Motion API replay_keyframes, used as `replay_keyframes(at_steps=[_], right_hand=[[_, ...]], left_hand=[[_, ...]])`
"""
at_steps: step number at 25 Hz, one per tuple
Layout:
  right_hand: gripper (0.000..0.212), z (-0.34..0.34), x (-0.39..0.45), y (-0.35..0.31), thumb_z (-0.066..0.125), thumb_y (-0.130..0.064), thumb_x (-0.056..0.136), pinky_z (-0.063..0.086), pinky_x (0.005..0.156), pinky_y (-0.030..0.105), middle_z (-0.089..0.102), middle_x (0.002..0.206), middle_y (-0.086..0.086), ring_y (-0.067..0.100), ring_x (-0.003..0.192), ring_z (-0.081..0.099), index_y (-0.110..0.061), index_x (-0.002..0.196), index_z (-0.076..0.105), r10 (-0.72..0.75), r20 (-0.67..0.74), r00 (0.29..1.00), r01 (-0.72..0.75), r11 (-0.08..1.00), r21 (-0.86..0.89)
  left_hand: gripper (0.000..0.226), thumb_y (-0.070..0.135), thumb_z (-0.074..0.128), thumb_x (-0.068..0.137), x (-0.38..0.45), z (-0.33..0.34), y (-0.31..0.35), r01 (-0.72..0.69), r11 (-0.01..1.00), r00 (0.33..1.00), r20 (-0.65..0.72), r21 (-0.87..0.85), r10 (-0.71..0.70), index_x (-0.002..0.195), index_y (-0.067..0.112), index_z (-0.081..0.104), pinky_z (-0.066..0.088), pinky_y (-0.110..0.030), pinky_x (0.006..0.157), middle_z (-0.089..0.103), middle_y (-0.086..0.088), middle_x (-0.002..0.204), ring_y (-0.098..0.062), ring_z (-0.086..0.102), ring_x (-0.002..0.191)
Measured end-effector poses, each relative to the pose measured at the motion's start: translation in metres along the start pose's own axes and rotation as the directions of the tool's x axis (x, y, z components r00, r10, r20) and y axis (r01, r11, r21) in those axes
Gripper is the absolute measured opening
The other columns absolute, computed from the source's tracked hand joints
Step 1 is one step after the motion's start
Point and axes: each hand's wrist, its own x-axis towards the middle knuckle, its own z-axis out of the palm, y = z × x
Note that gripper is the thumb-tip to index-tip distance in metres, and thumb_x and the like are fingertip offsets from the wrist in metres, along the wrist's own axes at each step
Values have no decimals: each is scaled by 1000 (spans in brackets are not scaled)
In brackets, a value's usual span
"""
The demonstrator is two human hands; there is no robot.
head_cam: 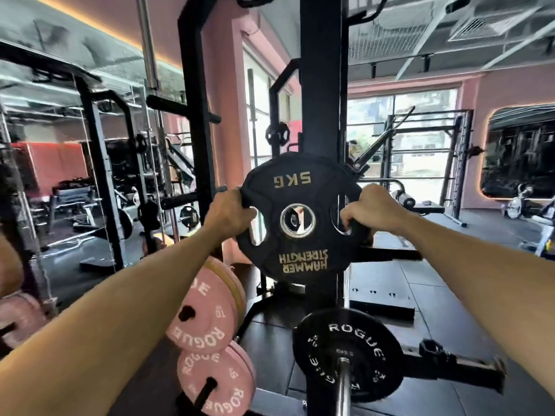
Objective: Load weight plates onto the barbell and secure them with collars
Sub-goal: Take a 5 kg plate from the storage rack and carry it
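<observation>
Both my hands — left, right — grip the black Hammer Strength 5KG plate (lettering upside down); my fingertips are hidden in its slots.

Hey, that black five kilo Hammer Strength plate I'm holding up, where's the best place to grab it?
Take the black 5 kg plate by the cut-out slots near its rim, one from each side, as the left hand and right hand do now. The slots let the fingers hook through for a closed grip, and opposite holds keep the centre hole clear and probably steadier for sliding onto the barbell sleeve below.
</observation>
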Motion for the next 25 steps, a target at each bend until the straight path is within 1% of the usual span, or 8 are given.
replay_keyframes(at_steps=[4, 8, 10, 12, 14, 16, 18, 25], right_hand=[[30, -23, 28, -74, 78, -11, 50, 35, 48, 30, 40, 47, 7, 24, 47, 45, -5, 44, 49, -77, -22, 997, 77, 997, 3], [32, 8, 37, -142, 80, -10, 53, 31, 45, 28, 37, 40, 2, 23, 47, 41, -3, 43, 50, -134, 3, 991, 134, 991, 30], [28, 33, 38, -176, 80, -10, 55, 33, 45, 29, 41, 37, -1, 23, 48, 45, 5, 46, 58, -152, 2, 988, 152, 988, 31], [27, 66, 36, -213, 78, -8, 57, 43, 46, 33, 47, 45, 7, 26, 49, 51, 13, 55, 62, -162, 15, 987, 160, 985, 71], [29, 101, 26, -250, 78, -2, 58, 46, 39, 29, 45, 41, 6, 22, 40, 51, 7, 45, 54, -143, 5, 990, 142, 982, 124], [40, 132, 17, -287, 77, 2, 61, 30, 29, 17, 39, 33, -1, 14, 27, 40, -5, 39, 44, -117, 18, 993, 113, 985, 132], [41, 161, 12, -319, 78, 1, 59, 24, 29, 16, 38, 36, 1, 17, 30, 38, -8, 38, 43, -92, 19, 996, 89, 988, 126], [51, 245, 41, -393, 73, 6, 60, 42, 37, 23, 40, 30, 2, 30, 34, 52, -10, 22, 44, -57, 35, 998, 52, 990, 130]], left_hand=[[25, 17, 67, 79, 33, -76, 0, 10, 998, 997, -82, 58, -6, 102, 5, 69, 50, -36, 74, 71, -18, 98, -37, 66, 94], [4, 11, 65, 80, 42, -144, -40, -37, 994, 993, -108, 106, 48, 79, 8, 62, 55, -41, 77, 70, -22, 90, -38, 66, 89], [14, 12, 64, 79, 47, -172, -73, -25, 993, 993, -112, 115, 38, 70, 12, 55, 55, -37, 73, 66, -19, 81, -37, 66, 86], [9, 13, 64, 80, 52, -199, -115, -25, 991, 992, -121, 135, 42, 74, 8, 60, 50, -33, 70, 64, -18, 80, -37, 65, 86], [16, 14, 63, 82, 57, -226, -161, -30, 987, 992, -115, 157, 48, 89, 1, 66, 49, -35, 71, 66, -20, 87, -36, 63, 85], [20, 15, 64, 80, 63, -252, -202, -46, 990, 994, -95, 134, 59, 91, -2, 67, 54, -38, 72, 69, -19, 87, -35, 64, 82], [19, 15, 63, 77, 71, -272, -242, -85, 990, 994, -65, 113, 93, 86, -1, 68, 58, -42, 73, 70, -19, 83, -36, 66, 80], [17, 14, 62, 74, 125, -293, -351, -119, 989, 992, -33, 84, 122, 77, -3, 63, 51, -37, 64, 65, -17, 72, -34, 61, 72]])
